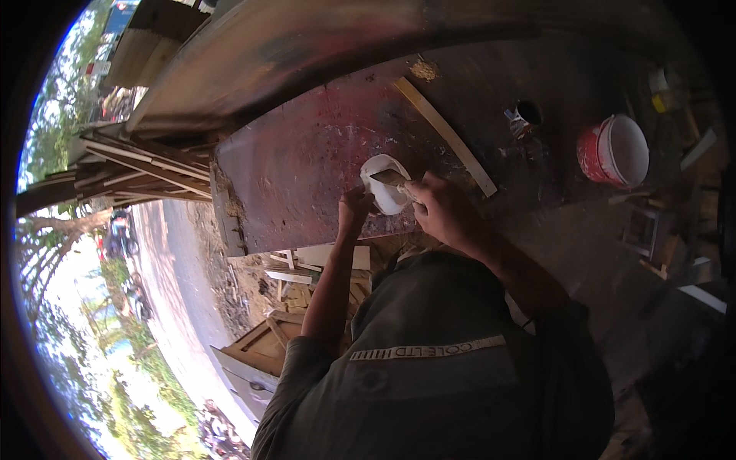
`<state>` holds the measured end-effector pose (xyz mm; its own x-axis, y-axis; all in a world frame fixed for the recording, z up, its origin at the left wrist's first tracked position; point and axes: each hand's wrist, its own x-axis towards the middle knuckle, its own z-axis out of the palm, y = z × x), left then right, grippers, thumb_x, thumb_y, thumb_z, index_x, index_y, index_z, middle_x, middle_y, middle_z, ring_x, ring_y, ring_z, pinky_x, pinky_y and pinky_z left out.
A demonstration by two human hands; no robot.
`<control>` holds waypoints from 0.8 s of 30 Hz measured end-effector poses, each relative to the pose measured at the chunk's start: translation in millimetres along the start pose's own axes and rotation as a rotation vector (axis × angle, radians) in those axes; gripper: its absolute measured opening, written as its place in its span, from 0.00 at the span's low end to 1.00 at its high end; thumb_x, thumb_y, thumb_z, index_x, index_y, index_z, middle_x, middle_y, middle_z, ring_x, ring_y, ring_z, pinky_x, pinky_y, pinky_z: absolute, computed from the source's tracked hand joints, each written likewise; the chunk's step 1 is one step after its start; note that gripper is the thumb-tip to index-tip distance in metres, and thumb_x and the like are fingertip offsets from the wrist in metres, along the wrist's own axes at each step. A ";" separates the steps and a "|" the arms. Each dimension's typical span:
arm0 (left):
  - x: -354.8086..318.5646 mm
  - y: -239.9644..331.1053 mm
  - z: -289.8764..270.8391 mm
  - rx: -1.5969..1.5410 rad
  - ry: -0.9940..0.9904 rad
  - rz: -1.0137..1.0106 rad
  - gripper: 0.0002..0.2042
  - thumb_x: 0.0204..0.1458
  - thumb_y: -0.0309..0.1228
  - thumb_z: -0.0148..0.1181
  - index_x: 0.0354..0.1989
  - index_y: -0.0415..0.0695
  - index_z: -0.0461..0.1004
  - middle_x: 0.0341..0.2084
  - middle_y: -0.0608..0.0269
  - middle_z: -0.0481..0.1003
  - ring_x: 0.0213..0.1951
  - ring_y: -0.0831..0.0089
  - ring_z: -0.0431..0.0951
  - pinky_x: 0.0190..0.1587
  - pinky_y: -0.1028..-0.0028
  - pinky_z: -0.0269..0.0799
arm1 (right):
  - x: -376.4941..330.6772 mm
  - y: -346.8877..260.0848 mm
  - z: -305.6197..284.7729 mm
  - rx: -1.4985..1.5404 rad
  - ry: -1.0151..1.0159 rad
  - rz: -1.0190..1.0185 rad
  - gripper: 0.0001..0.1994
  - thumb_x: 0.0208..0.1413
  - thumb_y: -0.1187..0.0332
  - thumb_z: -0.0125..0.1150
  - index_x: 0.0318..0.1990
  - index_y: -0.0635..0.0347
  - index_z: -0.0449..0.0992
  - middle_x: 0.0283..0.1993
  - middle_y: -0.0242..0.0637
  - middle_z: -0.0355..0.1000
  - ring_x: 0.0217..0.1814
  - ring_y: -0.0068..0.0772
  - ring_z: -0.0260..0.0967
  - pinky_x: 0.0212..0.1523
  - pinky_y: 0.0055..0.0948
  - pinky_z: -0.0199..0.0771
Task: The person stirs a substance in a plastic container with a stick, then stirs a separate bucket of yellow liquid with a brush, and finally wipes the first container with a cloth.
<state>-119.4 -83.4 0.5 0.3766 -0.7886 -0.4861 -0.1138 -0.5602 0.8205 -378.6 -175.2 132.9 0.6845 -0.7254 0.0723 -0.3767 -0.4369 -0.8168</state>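
Observation:
A small white tub (393,201) is held over the near edge of the stained workbench (307,153). My left hand (355,208) is closed on the tub's left side. In my right hand (447,208) is a putty knife (389,178), its fingers wrapped round the handle. The blade lies across the tub's mouth, pointing left. Whitish smears coat the tub's wall; how much is inside cannot be made out.
A wooden strip (448,136) lies slantwise on the bench beyond my right hand. Farther right stand an open dark can (525,115) and a red-and-white bucket (613,151). Sawdust (424,70) sits at the back. Timber lengths (146,170) are stacked off the left end.

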 end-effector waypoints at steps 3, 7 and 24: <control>-16.2 2.2 18.2 0.030 0.042 0.059 0.18 0.52 0.31 0.61 0.47 0.30 0.76 0.24 0.52 0.80 0.25 0.68 0.81 0.29 0.68 0.78 | 14.1 -3.2 1.4 -0.102 -0.079 -0.021 0.18 0.48 0.79 0.60 0.49 0.70 0.75 0.39 0.51 0.71 0.41 0.56 0.74 0.44 0.45 0.76; -39.6 -4.3 19.4 0.436 0.285 0.400 0.39 0.44 0.41 0.72 0.64 0.38 0.64 0.51 0.44 0.73 0.51 0.54 0.75 0.52 0.55 0.71 | 32.4 1.3 21.2 -0.241 -0.207 -0.097 0.14 0.50 0.79 0.59 0.46 0.69 0.74 0.42 0.53 0.70 0.42 0.57 0.74 0.45 0.46 0.76; -39.8 -0.6 13.2 0.575 0.253 0.462 0.62 0.29 0.49 0.79 0.76 0.50 0.47 0.73 0.65 0.54 0.66 0.52 0.60 0.62 0.48 0.58 | 80.5 44.4 108.1 -0.650 -0.629 -0.289 0.06 0.58 0.76 0.51 0.36 0.68 0.75 0.51 0.58 0.69 0.42 0.57 0.77 0.43 0.46 0.80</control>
<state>-146.5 -55.0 15.4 0.3659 -0.9306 0.0070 -0.7429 -0.2876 0.6045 -272.8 -195.5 40.6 0.9449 -0.2059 -0.2546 -0.2838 -0.9028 -0.3231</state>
